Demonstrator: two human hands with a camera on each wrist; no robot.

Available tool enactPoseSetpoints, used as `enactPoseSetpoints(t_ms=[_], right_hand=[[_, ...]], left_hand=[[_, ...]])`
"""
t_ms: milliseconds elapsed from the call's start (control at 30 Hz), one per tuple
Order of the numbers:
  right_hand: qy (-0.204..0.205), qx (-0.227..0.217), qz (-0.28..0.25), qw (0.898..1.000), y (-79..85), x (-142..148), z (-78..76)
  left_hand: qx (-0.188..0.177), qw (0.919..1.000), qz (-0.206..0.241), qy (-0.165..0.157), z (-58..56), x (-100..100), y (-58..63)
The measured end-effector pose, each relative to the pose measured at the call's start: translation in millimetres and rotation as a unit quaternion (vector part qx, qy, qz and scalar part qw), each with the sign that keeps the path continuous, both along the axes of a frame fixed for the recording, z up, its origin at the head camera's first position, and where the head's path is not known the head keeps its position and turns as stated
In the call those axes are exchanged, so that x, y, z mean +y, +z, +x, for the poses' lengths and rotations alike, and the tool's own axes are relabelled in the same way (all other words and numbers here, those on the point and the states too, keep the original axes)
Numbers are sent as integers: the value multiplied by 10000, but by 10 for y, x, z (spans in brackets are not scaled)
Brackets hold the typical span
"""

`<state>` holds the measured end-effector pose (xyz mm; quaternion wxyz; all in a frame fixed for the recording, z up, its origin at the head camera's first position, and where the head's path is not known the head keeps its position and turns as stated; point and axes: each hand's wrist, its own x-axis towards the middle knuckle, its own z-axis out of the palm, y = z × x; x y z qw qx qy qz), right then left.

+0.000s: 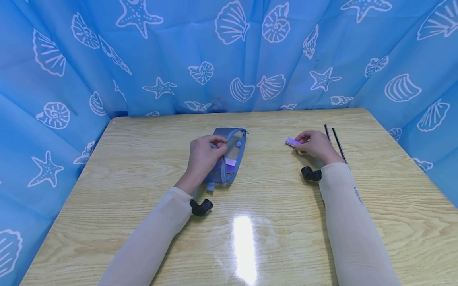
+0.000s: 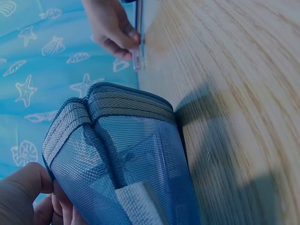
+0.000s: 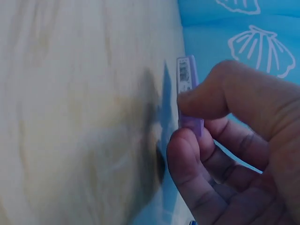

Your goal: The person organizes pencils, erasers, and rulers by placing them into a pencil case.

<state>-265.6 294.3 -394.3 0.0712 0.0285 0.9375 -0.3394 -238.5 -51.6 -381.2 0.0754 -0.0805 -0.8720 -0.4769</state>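
Note:
A blue mesh zipper pouch (image 1: pixel 241 153) lies on the table with its zippered mouth spread. My left hand (image 1: pixel 206 155) pinches the near edge of that mouth between thumb and fingers. Inside the pouch shows a purple-and-white block (image 1: pixel 230 165). The left wrist view shows the pouch's mesh side (image 2: pixel 145 154) and its fabric tab (image 2: pixel 140 206) up close. To the right, my right hand (image 1: pixel 315 144) pinches a small purple block (image 3: pixel 184 75) with a barcode label, between thumb and fingers. It is held close above the tabletop, apart from the pouch.
Two thin dark rods (image 1: pixel 339 142) lie beside the right hand, partly hidden by the wrist. The wooden table (image 1: pixel 118 190) ends at the back against a blue shell-print curtain (image 1: pixel 171 51). A black wrist camera mount (image 1: pixel 310 174) juts from each sleeve.

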Motion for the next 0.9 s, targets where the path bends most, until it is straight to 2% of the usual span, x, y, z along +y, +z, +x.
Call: enactPoseSetpoints(t_ms=[233, 633, 900], right_hand=[[200, -134, -236, 9994, 22, -75, -6], [744, -99, -453, 9962, 2, -264, -42], [902, -24, -459, 9949, -10, -350, -42]], left_hand=[[-10, 10000, 4, 11, 6, -2, 5], [73, 10000, -38, 14, 6, -1, 12], [42, 10000, -77, 21, 9, 5, 27]])
